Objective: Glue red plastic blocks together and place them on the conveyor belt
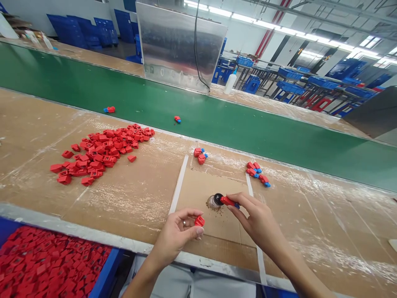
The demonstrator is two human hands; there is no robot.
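Observation:
My left hand (pixel 179 236) is closed in a pinch on a small red plastic piece (pixel 199 221) just above the cardboard-covered bench. My right hand (pixel 256 219) grips a red and blue assembled piece (pixel 230 202) and presses its end against a small round dark fixture (pixel 215 201) on the cardboard. Brown specks lie scattered around that fixture.
A big pile of red pieces (pixel 99 153) lies at the left. Small groups of red and blue pieces (pixel 200 155) (pixel 257 173) sit by the green conveyor belt (pixel 217 120), which carries two more (pixel 109 109) (pixel 177 119). A blue bin of red pieces (pixel 46 265) is at the lower left.

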